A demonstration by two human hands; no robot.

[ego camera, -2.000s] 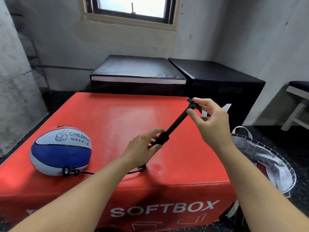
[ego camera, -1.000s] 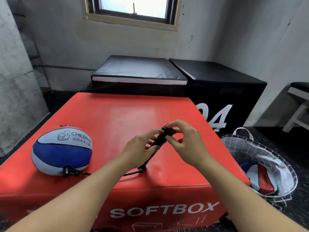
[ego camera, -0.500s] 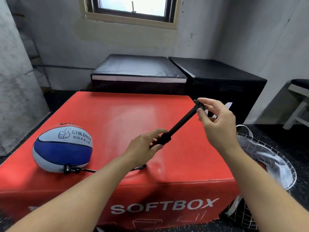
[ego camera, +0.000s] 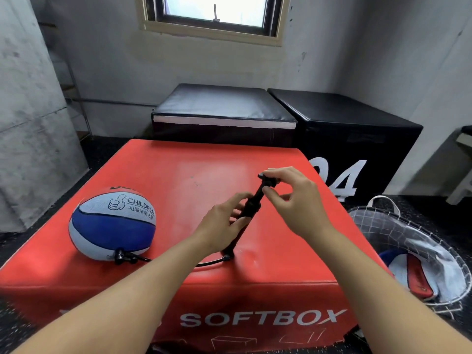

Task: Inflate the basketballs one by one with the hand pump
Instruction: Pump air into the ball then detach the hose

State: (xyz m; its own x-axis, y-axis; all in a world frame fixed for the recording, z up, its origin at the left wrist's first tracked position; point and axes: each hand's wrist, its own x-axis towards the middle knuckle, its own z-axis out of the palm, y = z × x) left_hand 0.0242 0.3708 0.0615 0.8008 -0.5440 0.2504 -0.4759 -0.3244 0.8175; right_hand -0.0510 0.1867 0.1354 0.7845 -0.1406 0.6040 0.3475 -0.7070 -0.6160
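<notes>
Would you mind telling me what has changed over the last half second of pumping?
The right hand has pushed the pump handle down toward the left hand, so less of the rod shows. The left hand still grips the pump barrel; the basketball and hose have not moved on the red box.

Lit by daylight from a window [ego camera: 214, 11] high on the back wall, blown out to near white. Soft, even, rather dim elsewhere; grey walls [ego camera: 383, 47] dull and flat. Pale sheen on the top of the red box [ego camera: 194, 169] and on the black pad [ego camera: 217, 103] behind it. Faint, soft-edged shadow under the ball [ego camera: 112, 226] and beneath the forearms. Strong wide-angle bending toward the edges, with the left pillar [ego camera: 28, 123] leaning and bowed. Slightly soft and smeared throughout, more so at the corners and around the mesh basket [ego camera: 408, 226]
</notes>
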